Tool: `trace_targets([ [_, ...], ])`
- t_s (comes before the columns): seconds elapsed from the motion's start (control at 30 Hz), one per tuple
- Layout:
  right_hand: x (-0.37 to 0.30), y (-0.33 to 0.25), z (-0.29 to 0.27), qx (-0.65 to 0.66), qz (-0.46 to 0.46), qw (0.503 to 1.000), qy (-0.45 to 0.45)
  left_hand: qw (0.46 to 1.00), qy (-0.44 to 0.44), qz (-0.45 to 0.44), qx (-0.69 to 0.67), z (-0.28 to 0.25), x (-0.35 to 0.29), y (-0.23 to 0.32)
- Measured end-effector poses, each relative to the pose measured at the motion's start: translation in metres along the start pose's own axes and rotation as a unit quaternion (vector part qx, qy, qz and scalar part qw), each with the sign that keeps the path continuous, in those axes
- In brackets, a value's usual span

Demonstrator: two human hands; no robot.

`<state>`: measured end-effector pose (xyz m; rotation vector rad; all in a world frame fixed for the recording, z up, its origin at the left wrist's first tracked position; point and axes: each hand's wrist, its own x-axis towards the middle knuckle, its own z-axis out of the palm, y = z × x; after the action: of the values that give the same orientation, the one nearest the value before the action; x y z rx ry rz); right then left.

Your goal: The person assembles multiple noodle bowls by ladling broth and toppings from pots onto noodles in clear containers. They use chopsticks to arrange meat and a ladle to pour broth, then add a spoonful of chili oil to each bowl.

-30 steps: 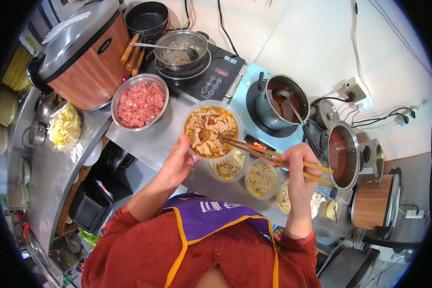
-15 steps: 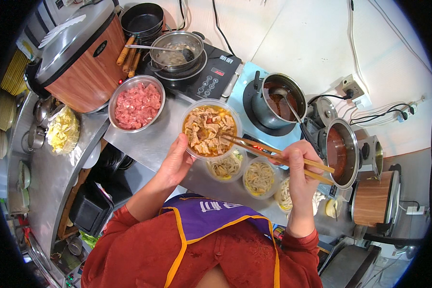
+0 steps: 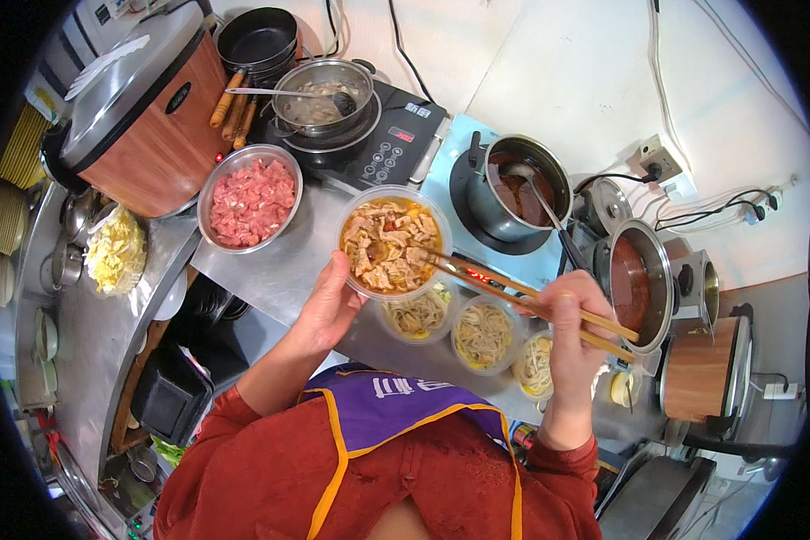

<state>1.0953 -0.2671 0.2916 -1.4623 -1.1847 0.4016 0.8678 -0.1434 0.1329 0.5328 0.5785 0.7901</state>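
Observation:
My left hand (image 3: 327,310) is closed on the near-left edge of a round clear plastic bowl (image 3: 445,236). Sliced cooked meat (image 3: 387,243) in orange-brown broth fills it. From the right, my right hand (image 3: 574,337) grips a pair of long wooden chopsticks (image 3: 513,286), whose tips touch the meat at the bowl's right side. Just below the held bowl sit several clear tubs of noodles, with pale noodles (image 3: 484,335) in the middle one. My right wrist partly hides the tubs at the right end of this row.
A steel bowl of raw meat (image 3: 205,225) stands left of the held bowl. Behind it, a pan with a ladle (image 3: 283,117) rests on a black induction cooker (image 3: 400,148). Two pots of reddish liquid, the nearer one a steel pot (image 3: 668,279), stand at the right. Shredded yellow vegetable (image 3: 115,252) lies far left.
My right hand and the chopsticks have shifted slightly right and down. The bowl stays in my left hand. The view has moved a little.

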Motion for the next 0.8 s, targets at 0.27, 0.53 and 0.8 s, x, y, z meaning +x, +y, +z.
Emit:
trace_targets([
  [0.27,0.05,0.042,-0.045,-0.047,-0.005,0.988,0.146,0.999,0.027,0.0,-0.032,-0.003,0.004,-0.005],
  [0.53,0.119,0.138,-0.02,-0.115,0.13,0.984,0.037,1.0,0.012,0.001,-0.023,0.002,0.01,-0.005],
  [0.8,0.128,0.147,-0.031,0.07,0.089,0.988,0.107,1.0,0.011,-0.013,-0.012,0.008,0.022,-0.007],
])
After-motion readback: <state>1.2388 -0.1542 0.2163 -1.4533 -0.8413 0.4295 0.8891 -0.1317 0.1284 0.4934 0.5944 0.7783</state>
